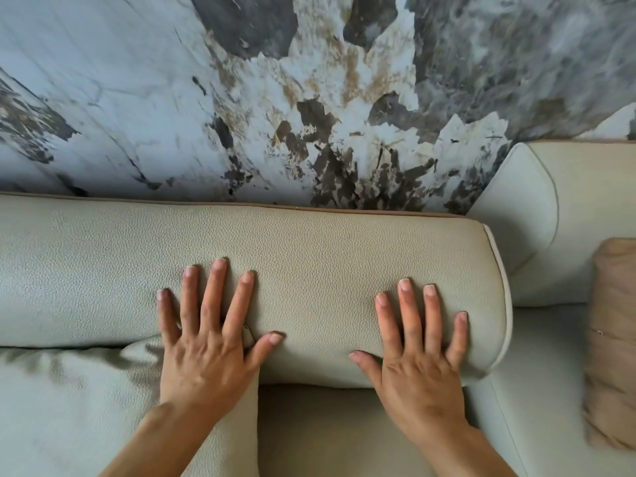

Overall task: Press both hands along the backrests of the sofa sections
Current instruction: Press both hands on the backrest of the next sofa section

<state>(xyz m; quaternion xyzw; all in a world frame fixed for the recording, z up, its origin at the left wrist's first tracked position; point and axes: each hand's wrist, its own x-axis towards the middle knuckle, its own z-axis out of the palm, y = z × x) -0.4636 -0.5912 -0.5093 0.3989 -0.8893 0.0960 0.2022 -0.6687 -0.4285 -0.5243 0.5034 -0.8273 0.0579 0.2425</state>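
Note:
A pale grey-green leather backrest (309, 256) runs across the middle of the view, with tan piping along its top and right end. My left hand (210, 342) lies flat on its lower front, fingers spread, palm down. My right hand (420, 356) lies flat the same way near the backrest's right end. Neither hand holds anything. A second backrest section (578, 215) stands further right, set back against the wall.
A marbled grey, white and brown wall panel (275, 98) rises directly behind the sofa. A tan cushion (614, 339) leans at the right edge. A loose seat cushion (86, 401) sits below my left hand, and the seat (316, 432) shows between my forearms.

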